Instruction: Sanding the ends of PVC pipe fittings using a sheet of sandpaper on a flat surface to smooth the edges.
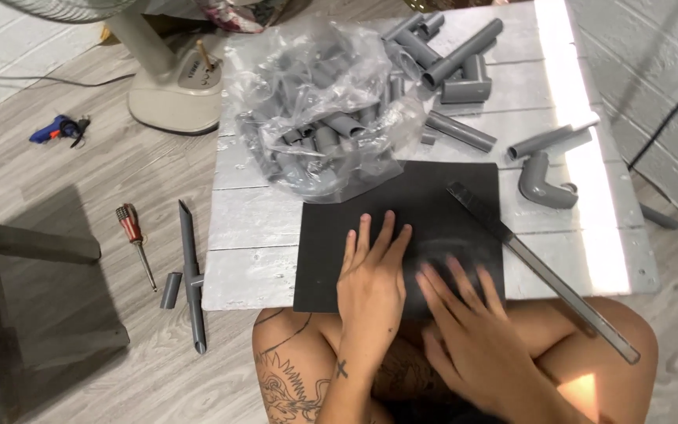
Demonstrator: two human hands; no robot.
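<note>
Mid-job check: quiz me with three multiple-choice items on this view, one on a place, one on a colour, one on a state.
1. Where does the screwdriver lie?
A. on the floor
B. on the table
C. in the bag

2. What colour is the sheet under the hands?
A. white
B. black
C. blue

3. How do the left hand and right hand rest?
A. clenched fists
B. gripping the ruler
C. flat, fingers spread

Answers: 1 A, it lies on floorboards left of the table. 2 B, it looks matte black. 3 C, both palms press the sheet; the ruler lies untouched.

Grey wood-plank floor (119, 157) under a low whitewashed table (253, 235) (sunlit stripe), fan base (174, 86) behind.
</note>
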